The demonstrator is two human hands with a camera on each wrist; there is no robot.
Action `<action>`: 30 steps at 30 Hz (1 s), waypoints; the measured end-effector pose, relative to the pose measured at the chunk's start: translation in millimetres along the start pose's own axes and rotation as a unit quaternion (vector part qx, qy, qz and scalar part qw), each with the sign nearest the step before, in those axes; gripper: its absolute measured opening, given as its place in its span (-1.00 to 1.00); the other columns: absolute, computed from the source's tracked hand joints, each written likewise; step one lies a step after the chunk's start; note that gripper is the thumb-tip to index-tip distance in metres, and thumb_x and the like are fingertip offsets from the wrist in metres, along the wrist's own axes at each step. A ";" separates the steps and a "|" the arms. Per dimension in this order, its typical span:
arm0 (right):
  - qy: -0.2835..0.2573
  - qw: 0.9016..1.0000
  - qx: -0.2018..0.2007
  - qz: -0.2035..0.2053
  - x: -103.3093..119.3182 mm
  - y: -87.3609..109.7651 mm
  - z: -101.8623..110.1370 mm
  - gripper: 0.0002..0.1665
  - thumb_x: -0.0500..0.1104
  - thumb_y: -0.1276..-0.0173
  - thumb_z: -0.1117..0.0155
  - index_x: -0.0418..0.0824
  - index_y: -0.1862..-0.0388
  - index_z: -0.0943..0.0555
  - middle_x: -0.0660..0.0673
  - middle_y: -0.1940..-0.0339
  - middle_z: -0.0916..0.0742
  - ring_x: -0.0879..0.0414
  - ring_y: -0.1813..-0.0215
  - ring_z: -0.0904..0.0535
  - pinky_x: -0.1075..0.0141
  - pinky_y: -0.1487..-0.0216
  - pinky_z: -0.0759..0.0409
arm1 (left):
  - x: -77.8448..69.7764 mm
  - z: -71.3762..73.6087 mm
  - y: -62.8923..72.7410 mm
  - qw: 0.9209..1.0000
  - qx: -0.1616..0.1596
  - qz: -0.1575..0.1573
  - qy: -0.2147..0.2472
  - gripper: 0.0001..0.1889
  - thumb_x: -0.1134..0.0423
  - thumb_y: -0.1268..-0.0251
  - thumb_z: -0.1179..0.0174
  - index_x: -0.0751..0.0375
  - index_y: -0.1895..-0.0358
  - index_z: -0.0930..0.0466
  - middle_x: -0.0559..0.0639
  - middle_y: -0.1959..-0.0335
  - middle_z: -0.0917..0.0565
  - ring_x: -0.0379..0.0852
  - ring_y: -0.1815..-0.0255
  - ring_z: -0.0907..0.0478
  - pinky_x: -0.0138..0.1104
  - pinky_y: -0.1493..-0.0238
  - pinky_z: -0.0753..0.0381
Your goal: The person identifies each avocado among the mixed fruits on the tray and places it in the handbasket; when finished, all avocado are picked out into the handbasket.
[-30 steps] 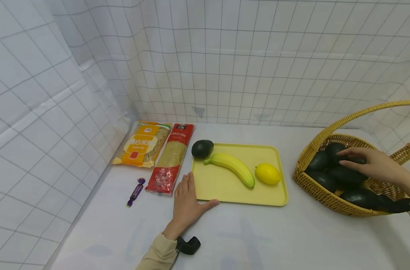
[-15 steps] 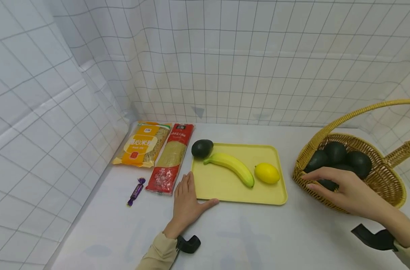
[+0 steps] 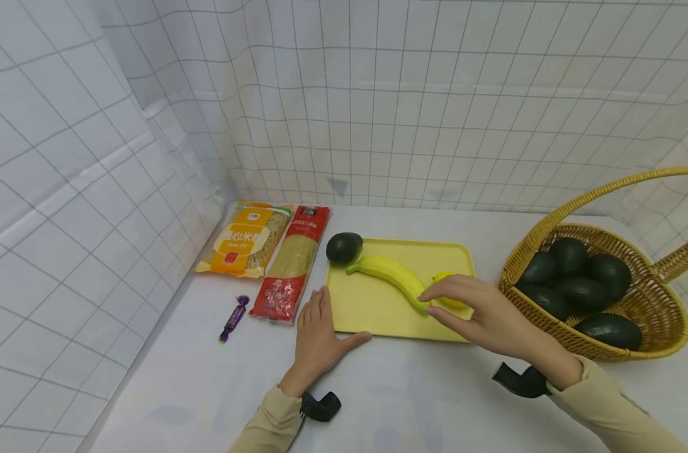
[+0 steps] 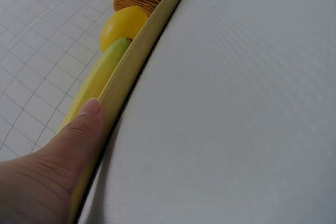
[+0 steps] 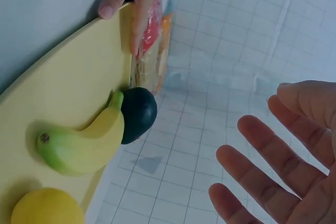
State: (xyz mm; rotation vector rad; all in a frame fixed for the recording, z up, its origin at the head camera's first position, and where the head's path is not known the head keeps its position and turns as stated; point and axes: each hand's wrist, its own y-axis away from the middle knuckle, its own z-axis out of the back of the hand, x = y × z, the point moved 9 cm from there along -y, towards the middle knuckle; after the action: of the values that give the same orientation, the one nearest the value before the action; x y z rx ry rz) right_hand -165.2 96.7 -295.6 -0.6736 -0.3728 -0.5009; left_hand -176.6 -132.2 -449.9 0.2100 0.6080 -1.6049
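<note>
My left hand (image 3: 319, 333) lies at the near left corner of a yellow tray (image 3: 355, 308), fingers straight along its left side and thumb on its front rim. On the tray lie a banana (image 3: 390, 274), a lemon (image 5: 47, 208) and, at the far left corner, a dark green avocado (image 3: 344, 248). My right hand (image 3: 485, 311) hovers above the tray's right side with nothing in it. Its thumb and fingers are apart, and it partly hides the lemon and the banana's tip in the head view.
A wicker basket (image 3: 658, 327) with a tall handle stands at the right, holding several avocados (image 3: 584, 294). Left of the tray lie a red noodle packet (image 3: 289, 267), an orange noodle packet (image 3: 243, 242) and a purple wrapped candy (image 3: 233, 319). A white checked curtain (image 3: 377, 126) closes the back.
My right hand has left the basket and moved left to above the tray, carrying nothing. The left hand stays at the tray's corner. The head view has shifted slightly.
</note>
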 end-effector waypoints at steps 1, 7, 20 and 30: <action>-0.001 1.000 0.002 0.006 -0.3 -6.7 -3.9 -0.64 -0.27 -0.22 -0.37 0.03 0.02 -0.63 0.14 0.08 -0.66 0.18 0.04 -0.57 0.30 0.05 -0.52 | 0.3 -0.2 -0.4 1.000 0.000 0.000 0.000 0.28 -0.41 0.17 -0.31 0.48 -0.44 0.05 0.34 -0.41 -0.12 0.23 -0.44 0.04 0.08 -0.33 0.03; -0.024 0.999 0.040 0.004 -11.5 -46.1 -27.0 -0.70 -0.12 -0.30 -0.33 -0.04 -0.02 -0.61 0.11 0.04 -0.65 0.18 -0.02 -0.55 0.23 0.00 -0.50 | 1.2 -3.5 -1.6 1.000 0.017 0.009 0.006 0.29 -0.42 0.16 -0.29 0.46 -0.46 0.09 0.34 -0.42 -0.09 0.22 -0.45 0.06 0.08 -0.34 0.06; -0.053 0.985 0.139 -0.082 -65.2 -123.2 -74.5 -0.55 -0.06 -0.29 -0.33 -0.18 -0.13 -0.58 -0.06 -0.13 -0.60 0.03 -0.21 -0.43 0.10 -0.23 -0.34 | -0.3 1.9 -0.9 1.000 0.005 -0.001 0.000 0.28 -0.41 0.16 -0.30 0.48 -0.44 0.05 0.36 -0.40 -0.13 0.25 -0.43 0.02 0.11 -0.32 0.02; -0.066 0.976 0.148 -0.148 -99.4 -148.4 -106.2 -0.51 -0.09 -0.31 -0.31 -0.27 -0.17 -0.54 -0.17 -0.19 -0.56 -0.11 -0.26 -0.38 0.06 -0.26 -0.30 | 1.8 -1.0 -1.5 1.000 0.016 0.010 -0.006 0.28 -0.44 0.15 -0.27 0.44 -0.46 0.07 0.32 -0.42 -0.11 0.21 -0.45 0.05 0.08 -0.35 0.06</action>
State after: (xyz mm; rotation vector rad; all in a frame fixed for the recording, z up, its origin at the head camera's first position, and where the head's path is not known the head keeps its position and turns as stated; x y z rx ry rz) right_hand -310.6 -42.7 -346.5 -0.3624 -0.6649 -0.6697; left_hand -178.5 -133.2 -451.2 0.2301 0.5698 -1.5973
